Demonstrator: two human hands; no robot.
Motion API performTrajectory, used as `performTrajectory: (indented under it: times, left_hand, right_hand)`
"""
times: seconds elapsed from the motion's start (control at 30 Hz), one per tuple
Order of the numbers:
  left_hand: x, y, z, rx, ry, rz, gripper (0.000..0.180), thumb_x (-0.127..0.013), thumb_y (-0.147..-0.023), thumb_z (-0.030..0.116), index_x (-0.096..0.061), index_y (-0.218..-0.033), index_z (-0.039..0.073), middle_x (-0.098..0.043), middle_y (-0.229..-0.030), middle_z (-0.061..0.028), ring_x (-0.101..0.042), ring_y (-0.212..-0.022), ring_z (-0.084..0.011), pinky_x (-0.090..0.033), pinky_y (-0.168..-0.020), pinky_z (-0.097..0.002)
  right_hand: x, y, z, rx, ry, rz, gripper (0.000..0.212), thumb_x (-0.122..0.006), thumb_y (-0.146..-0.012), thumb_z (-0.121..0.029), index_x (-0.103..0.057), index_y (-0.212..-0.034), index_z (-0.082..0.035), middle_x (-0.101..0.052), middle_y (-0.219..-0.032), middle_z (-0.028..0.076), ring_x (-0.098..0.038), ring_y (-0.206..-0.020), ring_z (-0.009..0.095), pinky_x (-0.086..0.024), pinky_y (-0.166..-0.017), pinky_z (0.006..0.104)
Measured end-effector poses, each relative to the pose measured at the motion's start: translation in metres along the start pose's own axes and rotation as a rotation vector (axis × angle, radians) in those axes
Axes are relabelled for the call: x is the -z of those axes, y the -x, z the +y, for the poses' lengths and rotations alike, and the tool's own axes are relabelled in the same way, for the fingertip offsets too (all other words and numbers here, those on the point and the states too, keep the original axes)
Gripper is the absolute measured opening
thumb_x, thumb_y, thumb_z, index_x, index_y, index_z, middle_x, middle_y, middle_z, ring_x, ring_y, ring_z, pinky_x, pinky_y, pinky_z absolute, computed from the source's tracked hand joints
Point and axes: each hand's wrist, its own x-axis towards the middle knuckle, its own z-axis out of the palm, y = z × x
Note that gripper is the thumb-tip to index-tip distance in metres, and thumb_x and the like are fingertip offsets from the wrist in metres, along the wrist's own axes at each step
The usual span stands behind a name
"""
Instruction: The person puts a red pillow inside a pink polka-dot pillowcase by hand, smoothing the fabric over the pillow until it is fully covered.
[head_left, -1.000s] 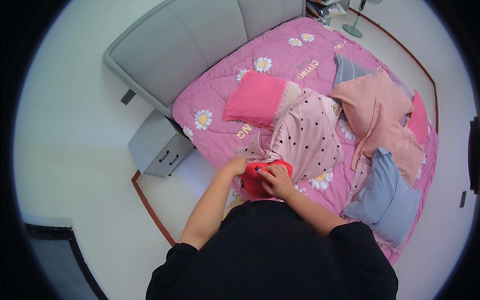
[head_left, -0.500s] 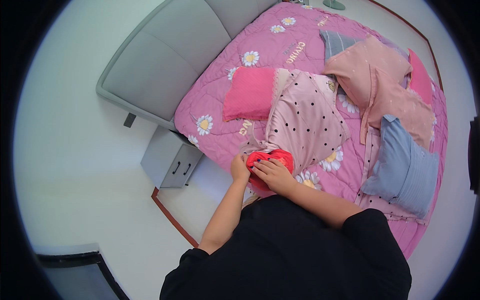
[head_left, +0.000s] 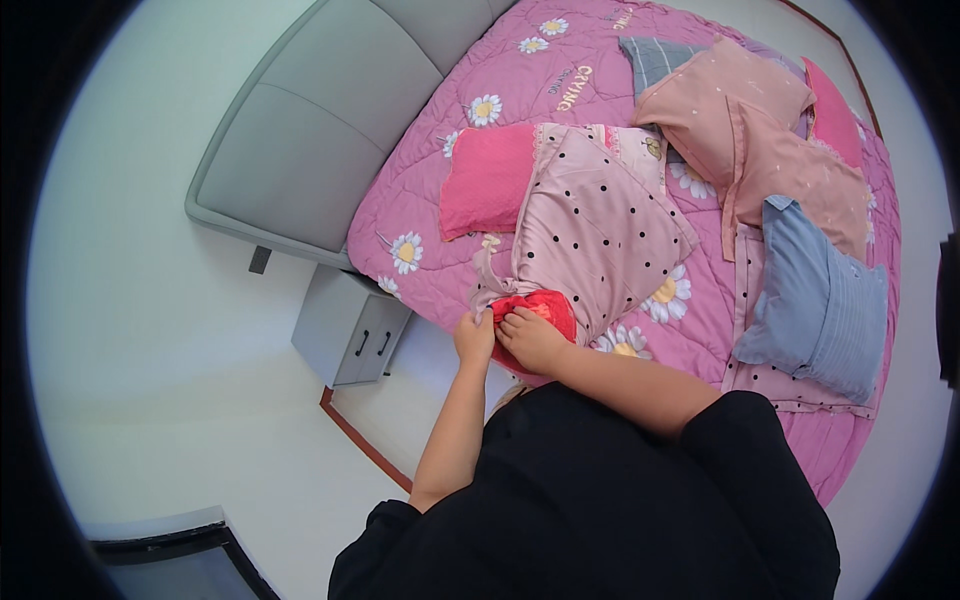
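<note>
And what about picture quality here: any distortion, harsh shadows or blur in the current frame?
Head view: strong fisheye distortion, with a black rim around the picture and the right edge of the pink quilt looking bowed; head view: light is soft, with no harsh shadows across the hands or red cloth; head view: the black shirt shows little detail; head view: no obvious motion blur.

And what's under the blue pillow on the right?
Pink polka-dot fabric shows beyond the left and lower edges of the blue pillow. Whatever lies fully covered is hidden.
</note>
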Motion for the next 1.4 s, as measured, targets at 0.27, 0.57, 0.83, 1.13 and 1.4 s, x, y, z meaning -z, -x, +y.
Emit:
performTrajectory:
  times: [0.27, 0.57, 0.83, 1.13, 1.4]
  left_hand:
    - [0.007, 0.019, 0.014, -0.161, -0.037, -0.091, 0.03, -0.06, -0.067, 0.024, -0.052, -0.078, -0.003, -0.057, -0.075, -0.0246, -0.055, -0.074, -0.0419, -0.043, -0.066, -0.045]
    - [0.002, 0.025, 0.007, -0.259, -0.043, -0.166, 0.026, -0.06, -0.061, 0.009, -0.048, -0.081, -0.004, -0.055, -0.08, -0.0254, -0.053, -0.081, -0.0426, -0.043, -0.07, -0.0454]
    - [-0.004, 0.014, 0.005, -0.235, -0.08, -0.126, 0.027, -0.056, -0.063, 0.005, -0.047, -0.087, -0.003, -0.054, -0.088, -0.025, -0.051, -0.086, -0.043, -0.042, -0.075, -0.0459]
    - [-0.007, 0.001, -0.017, -0.159, -0.144, 0.062, 0.027, -0.054, -0.067, 0.008, -0.05, -0.091, -0.003, -0.055, -0.088, -0.0244, -0.051, -0.086, -0.0423, -0.041, -0.075, -0.0459]
    - [-0.003, -0.012, -0.016, -0.01, -0.142, -0.018, 0.028, -0.058, -0.069, 0.018, -0.054, -0.087, -0.003, -0.059, -0.085, -0.0264, -0.055, -0.084, -0.0423, -0.043, -0.075, -0.0461]
  right_hand:
    - [-0.009, -0.003, 0.012, 0.02, -0.047, -0.063, 0.031, -0.045, -0.077, -0.02, -0.061, -0.098, -0.005, -0.057, -0.103, 0.005, -0.047, -0.105, 0.018, -0.028, -0.099, 0.036]
    - [-0.028, -0.007, 0.029, -0.001, -0.035, 0.044, 0.034, -0.046, -0.076, -0.021, -0.056, -0.104, -0.004, -0.056, -0.103, 0.004, -0.047, -0.105, 0.017, -0.026, -0.101, 0.0361]
    - [-0.027, -0.019, 0.041, 0.006, -0.091, -0.076, 0.032, -0.046, -0.077, -0.02, -0.056, -0.104, -0.005, -0.055, -0.106, 0.004, -0.046, -0.108, 0.017, -0.026, -0.101, 0.0353]
    - [-0.019, 0.032, 0.032, 0.202, -0.234, 0.095, 0.036, -0.044, -0.083, -0.021, -0.053, -0.117, -0.014, -0.04, -0.135, 0.001, -0.035, -0.125, 0.017, -0.019, -0.105, 0.0453]
    - [-0.035, 0.012, 0.034, 0.264, 0.005, 0.023, 0.041, -0.041, -0.083, -0.022, -0.05, -0.121, -0.013, -0.045, -0.13, 0.002, -0.034, -0.125, 0.016, -0.017, -0.106, 0.046]
